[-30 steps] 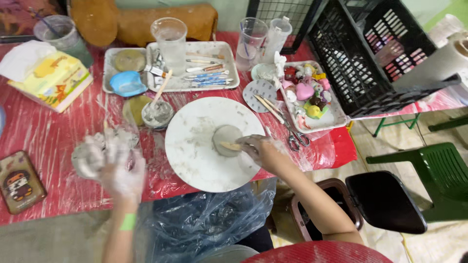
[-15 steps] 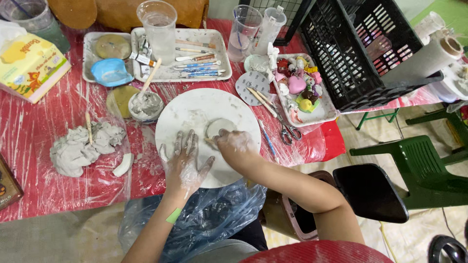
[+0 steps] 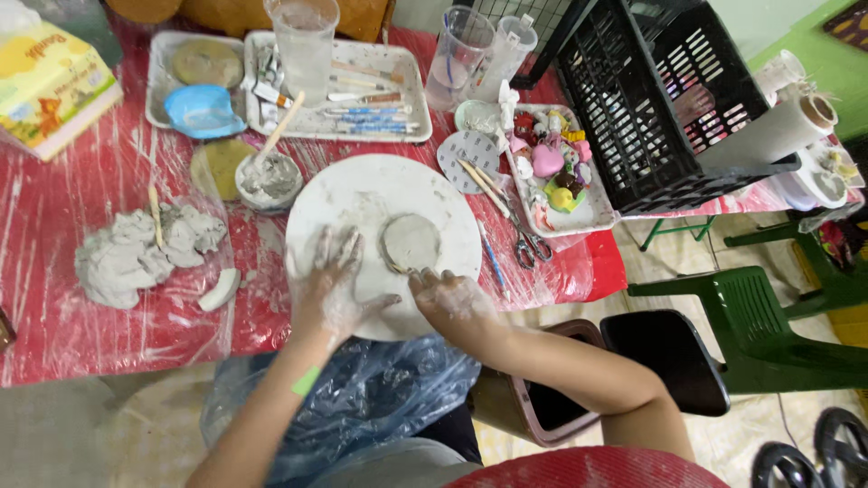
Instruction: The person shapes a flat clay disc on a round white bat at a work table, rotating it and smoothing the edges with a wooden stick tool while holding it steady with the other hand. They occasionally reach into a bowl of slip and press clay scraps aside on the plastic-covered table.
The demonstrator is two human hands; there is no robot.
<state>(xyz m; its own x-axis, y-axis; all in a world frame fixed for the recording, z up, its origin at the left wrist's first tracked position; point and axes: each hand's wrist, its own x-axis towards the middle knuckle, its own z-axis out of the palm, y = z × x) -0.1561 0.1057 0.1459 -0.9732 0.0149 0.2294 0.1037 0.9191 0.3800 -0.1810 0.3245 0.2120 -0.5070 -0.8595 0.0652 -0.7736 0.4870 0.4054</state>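
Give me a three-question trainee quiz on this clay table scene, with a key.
1. True or false: the left hand rests flat on the round white board.
2. What lies just beyond the right hand? A) a flat clay disc B) a glass of water C) scissors
3. Fill in: the lump of grey clay lies to the ____ of the board.

Key
1. True.
2. A, the clay disc on the board.
3. Left.
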